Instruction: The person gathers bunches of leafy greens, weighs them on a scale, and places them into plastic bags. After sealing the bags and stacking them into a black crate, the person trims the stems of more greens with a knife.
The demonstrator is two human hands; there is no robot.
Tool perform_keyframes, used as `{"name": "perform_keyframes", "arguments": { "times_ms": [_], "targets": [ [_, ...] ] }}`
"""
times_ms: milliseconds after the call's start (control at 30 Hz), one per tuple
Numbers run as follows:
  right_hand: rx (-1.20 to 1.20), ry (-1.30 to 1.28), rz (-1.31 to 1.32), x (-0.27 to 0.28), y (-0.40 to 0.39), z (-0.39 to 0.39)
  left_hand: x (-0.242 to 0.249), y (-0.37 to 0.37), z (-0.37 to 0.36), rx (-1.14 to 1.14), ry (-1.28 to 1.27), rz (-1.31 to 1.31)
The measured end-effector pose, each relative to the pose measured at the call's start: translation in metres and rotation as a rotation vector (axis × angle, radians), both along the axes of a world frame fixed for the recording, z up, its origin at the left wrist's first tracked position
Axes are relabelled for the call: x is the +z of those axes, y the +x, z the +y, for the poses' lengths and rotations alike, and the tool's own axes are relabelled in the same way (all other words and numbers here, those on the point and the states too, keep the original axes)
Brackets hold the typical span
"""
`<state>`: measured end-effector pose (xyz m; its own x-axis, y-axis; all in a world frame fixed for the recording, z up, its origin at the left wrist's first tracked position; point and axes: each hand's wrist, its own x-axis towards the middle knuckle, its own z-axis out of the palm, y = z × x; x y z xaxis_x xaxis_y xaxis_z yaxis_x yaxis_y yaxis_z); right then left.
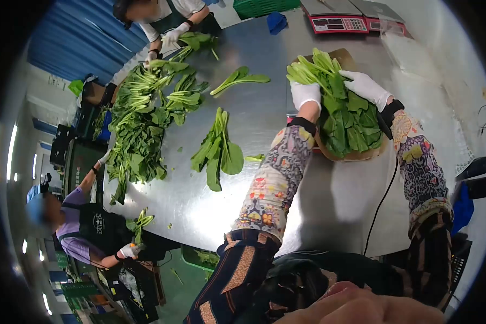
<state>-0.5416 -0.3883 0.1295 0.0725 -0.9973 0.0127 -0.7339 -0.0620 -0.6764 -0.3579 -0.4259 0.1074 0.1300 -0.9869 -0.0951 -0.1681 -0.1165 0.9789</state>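
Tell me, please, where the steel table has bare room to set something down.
Bare steel table lies between the loose bunch and the near edge, bar scraps, and between the single stalk and the blue item. It is crowded at the leafy heap and around the brown tray, where the left hand and right hand are at the greens.

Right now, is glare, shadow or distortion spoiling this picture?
Head view: bright glare on the steel table, beside the patterned left sleeve; head view: a darker patch between the forearms; head view: strong fisheye curving with black corners, though the gloved left hand and right hand look fairly clear.
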Motion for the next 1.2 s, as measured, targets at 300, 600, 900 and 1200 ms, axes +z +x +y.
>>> {"name": "perform_keyframes", "arguments": {
  "times_ms": [300,600,900,1200],
  "targets": [
    [-0.104,-0.302,0.038,0.051,0.036,0.002,-0.016,0.032,0.021,0.113,0.212,0.825],
    [-0.325,-0.313,0.817,-0.003,0.103,-0.009,-0.031,0.065,0.02,0.096,0.274,0.918],
    [-0.371,-0.461,-0.006,0.093,0.082,0.054,-0.068,0.204,0.064,-0.21,0.165,-0.392],
    [-0.283,-0.115,-0.757,0.105,0.17,0.157,-0.087,0.208,0.106,-0.256,0.148,-0.909]
  ]
}}
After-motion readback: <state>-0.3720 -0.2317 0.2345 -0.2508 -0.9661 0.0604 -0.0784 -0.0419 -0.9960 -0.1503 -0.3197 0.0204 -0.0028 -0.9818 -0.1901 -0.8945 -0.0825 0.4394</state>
